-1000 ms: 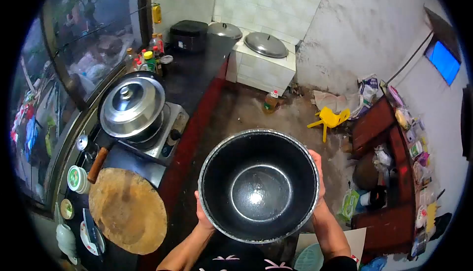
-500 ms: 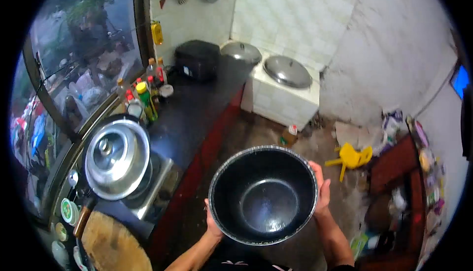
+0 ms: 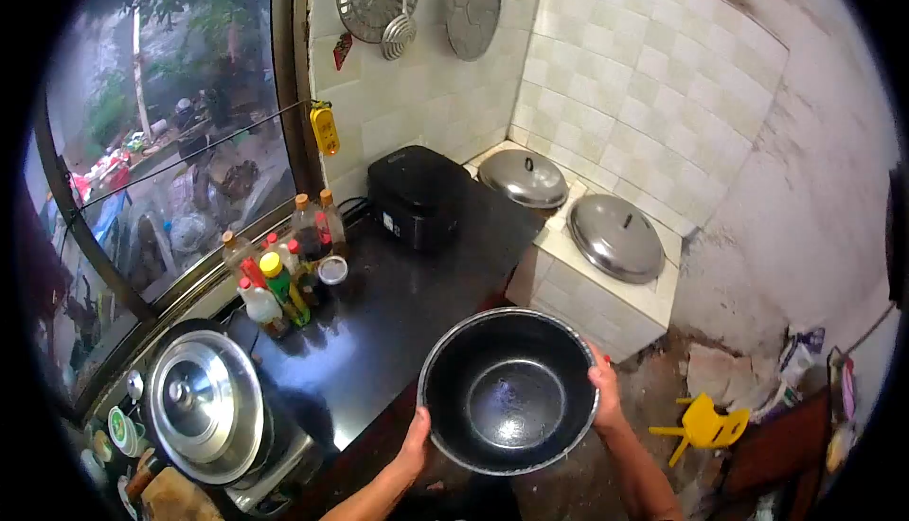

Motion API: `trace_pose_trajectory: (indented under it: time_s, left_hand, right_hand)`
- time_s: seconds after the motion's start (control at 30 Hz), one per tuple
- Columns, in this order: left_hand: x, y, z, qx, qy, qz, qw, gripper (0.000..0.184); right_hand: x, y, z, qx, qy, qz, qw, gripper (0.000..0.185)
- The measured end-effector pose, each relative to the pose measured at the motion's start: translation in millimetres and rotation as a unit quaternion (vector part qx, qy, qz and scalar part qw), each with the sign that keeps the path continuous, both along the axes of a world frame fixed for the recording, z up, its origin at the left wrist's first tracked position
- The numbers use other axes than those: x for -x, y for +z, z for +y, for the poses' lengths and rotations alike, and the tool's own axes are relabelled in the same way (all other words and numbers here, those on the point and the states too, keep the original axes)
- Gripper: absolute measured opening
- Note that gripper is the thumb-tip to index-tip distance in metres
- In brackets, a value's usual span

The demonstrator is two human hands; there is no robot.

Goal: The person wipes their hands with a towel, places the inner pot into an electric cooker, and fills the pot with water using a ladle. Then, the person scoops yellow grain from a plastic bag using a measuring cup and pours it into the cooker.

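A round black inner cooking pot (image 3: pixel 516 403) with a pale rim is held between my two hands, its open mouth facing up toward me and nothing inside. My left hand (image 3: pixel 415 441) grips the pot's left side low down, thumb near the rim. On the right side my right hand (image 3: pixel 607 390) clasps the wall, thumb along the rim, with its other fingers mostly hidden behind. Beyond the pot, on the dark counter (image 3: pixel 398 299), stands a black rice cooker (image 3: pixel 415 197).
A lidded steel pot (image 3: pixel 206 406) sits on a stove at the left. Several sauce bottles (image 3: pixel 282 286) stand by the window. Two domed lids (image 3: pixel 615 237) cover the tiled stove at the back. A yellow stool (image 3: pixel 705 423) is on the floor, right.
The view has swung up and closer to the counter, so the rice cooker and back wall show lower and larger. The pot stays in both hands, now nearer the counter edge.
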State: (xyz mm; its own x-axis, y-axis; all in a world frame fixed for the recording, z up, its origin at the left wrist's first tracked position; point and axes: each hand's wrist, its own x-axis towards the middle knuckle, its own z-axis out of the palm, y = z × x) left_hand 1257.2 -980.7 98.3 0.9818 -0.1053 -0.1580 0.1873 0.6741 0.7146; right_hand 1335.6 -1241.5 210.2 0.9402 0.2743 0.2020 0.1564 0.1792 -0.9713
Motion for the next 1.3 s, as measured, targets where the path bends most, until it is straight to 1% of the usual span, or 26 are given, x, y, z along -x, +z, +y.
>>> trace_pose_trajectory:
  time_s: [0.03,0.07,0.1,0.13,0.17,0.23,0.27,0.3,0.37,0.4,0.47,0.5,0.57,0.6,0.63,0.7,0.73,0.83,0.9,0.93,1.03,1.07,1.17,1.2,1.23,1.3]
  left_hand:
    - [-16.4,-11.0,-1.4,-0.011,-0.003,0.030,0.999,0.064]
    - [-30.9,-1.4,-3.5,-0.022,-0.005,0.062,0.998,0.063]
    - [-42.6,4.4,-7.4,-0.032,-0.007,0.098,0.995,0.062]
    - [-53.4,3.3,-13.1,-0.053,0.041,0.122,0.990,0.057]
    - [-65.0,0.1,-15.3,-0.043,0.073,0.145,0.986,0.056]
    - [-88.1,-6.2,-16.7,-0.017,0.141,0.182,0.973,0.054]
    - [-98.9,-7.6,-17.8,0.013,0.182,0.218,0.959,0.051]
    - [-110.3,-10.7,-20.1,0.005,0.228,0.231,0.946,0.049]
    - [-124.8,-33.5,-20.8,0.000,0.293,0.220,0.930,0.051]
    - [-131.2,-50.3,-19.3,-0.014,0.328,0.213,0.920,0.052]
    - [-135.1,-78.6,-12.1,-0.042,0.393,0.201,0.896,0.054]
    - [-138.6,-82.8,-8.9,-0.082,0.412,0.210,0.883,0.054]
    - [-144.4,-85.8,-4.8,-0.158,0.448,0.225,0.851,0.055]
    - [-151.3,-69.6,-6.0,-0.157,0.467,0.239,0.837,0.055]
    - [-157.0,-69.4,-3.1,-0.163,0.474,0.232,0.834,0.055]
    - [-160.5,-72.7,4.4,-0.179,0.483,0.223,0.828,0.054]
    - [-159.0,-75.1,9.6,-0.183,0.481,0.245,0.822,0.053]
    - [-169.7,-88.3,21.9,-0.190,0.471,0.286,0.813,0.053]
    - [-162.5,-106.8,36.9,-0.209,0.458,0.293,0.813,0.055]
    - [-156.2,-137.0,43.3,-0.204,0.465,0.305,0.806,0.055]
    - [-162.3,-123.5,48.6,-0.300,0.432,0.318,0.789,0.055]
    - [-173.3,-103.6,45.1,-0.273,0.451,0.324,0.785,0.052]
    - [-182.7,-91.6,45.2,-0.283,0.451,0.350,0.771,0.049]
    - [-187.4,-83.9,43.2,-0.217,0.474,0.300,0.799,0.048]
    - [-193.9,-73.1,40.8,-0.223,0.469,0.334,0.787,0.051]
    - [-190.5,-86.2,41.1,-0.230,0.474,0.294,0.797,0.053]
  right_hand:
    - [-23.9,-1.4,1.1,0.005,0.019,-0.012,1.000,0.067]
    - [-54.6,-7.4,6.9,0.036,0.037,-0.031,0.998,0.070]
    - [-81.6,-2.1,11.5,0.101,0.070,-0.102,0.987,0.068]
    - [-110.1,1.7,19.0,0.142,0.105,-0.148,0.973,0.064]
    - [-136.9,1.0,26.7,0.180,0.138,-0.197,0.954,0.061]
    - [-185.4,-6.8,45.1,0.220,0.192,-0.241,0.926,0.055]
    - [-215.0,-13.0,52.3,0.232,0.241,-0.227,0.914,0.053]
    - [-246.3,-21.6,60.1,0.212,0.293,-0.184,0.914,0.054]
    - [-308.2,-32.1,78.4,0.313,0.247,-0.272,0.876,0.052]
    - [-340.8,-42.4,85.9,0.366,0.198,-0.317,0.852,0.050]
    - [-397.7,-55.4,103.4,0.408,0.146,-0.328,0.839,0.053]
    - [-422.1,-58.1,112.9,0.430,0.118,-0.333,0.831,0.055]
    - [-464.5,-61.5,136.9,0.477,0.105,-0.349,0.800,0.057]
    - [-483.6,-67.1,148.4,0.487,0.100,-0.349,0.794,0.058]
    - [-500.6,-71.4,159.9,0.502,0.094,-0.362,0.780,0.058]
    - [-524.3,-80.6,180.0,0.531,0.081,-0.382,0.752,0.058]
    - [-532.4,-86.6,187.0,0.543,0.085,-0.389,0.740,0.058]
    - [-540.3,-90.3,199.0,0.559,0.084,-0.386,0.729,0.057]
    - [-545.3,-90.9,202.4,0.544,0.069,-0.421,0.722,0.053]
    - [-545.3,-87.3,202.1,0.544,0.073,-0.427,0.719,0.052]
    - [-547.6,-90.9,204.5,0.518,0.071,-0.457,0.720,0.045]
    - [-549.3,-92.5,204.7,0.516,0.080,-0.459,0.719,0.044]
    - [-555.6,-97.2,206.2,0.484,0.079,-0.494,0.718,0.044]
    - [-557.0,-99.7,201.1,0.475,0.076,-0.509,0.714,0.043]
    - [-558.1,-99.4,198.9,0.471,0.087,-0.500,0.721,0.045]
    - [-561.6,-86.3,195.4,0.478,0.117,-0.491,0.719,0.047]
